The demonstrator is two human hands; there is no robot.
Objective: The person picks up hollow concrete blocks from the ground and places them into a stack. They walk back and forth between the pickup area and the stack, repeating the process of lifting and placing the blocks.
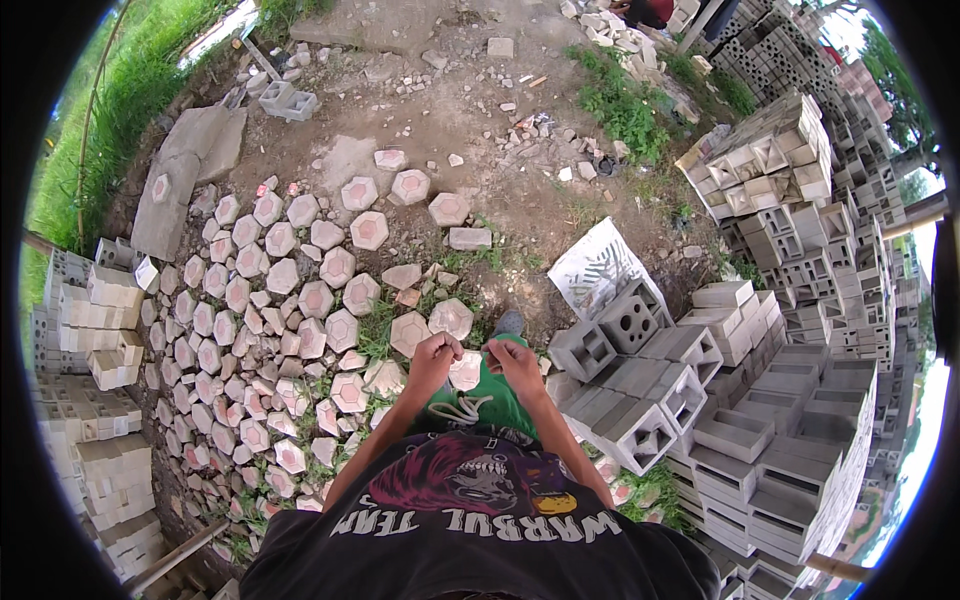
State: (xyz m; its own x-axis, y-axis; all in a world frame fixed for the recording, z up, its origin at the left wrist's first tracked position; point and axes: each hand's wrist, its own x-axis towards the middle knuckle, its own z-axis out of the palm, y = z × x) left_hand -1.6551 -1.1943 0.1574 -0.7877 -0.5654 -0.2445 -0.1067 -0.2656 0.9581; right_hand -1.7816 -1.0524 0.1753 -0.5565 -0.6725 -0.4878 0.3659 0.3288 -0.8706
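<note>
Both hands are held in front of my body, a short gap apart, above my green shorts. My left hand (pixel 434 360) is closed, its fingers curled in toward the thumb. My right hand (pixel 512 364) is bent into a similar pinch. Whatever is between the fingers, if anything, is hidden or too small to make out. A hexagonal paving stone (pixel 465 371) shows on the ground below, between the hands. Another hexagonal paver (pixel 409 333) lies just beyond my left hand, and a grey shoe tip (pixel 509 322) shows beyond the right.
Many hexagonal pavers (pixel 315 298) and broken stones cover the ground at left. Hollow concrete blocks (pixel 630 318) are stacked close on my right, beside a printed white sheet (pixel 598 262). More block stacks (pixel 110 460) line the left. A person (pixel 652 12) is partly visible at the far right.
</note>
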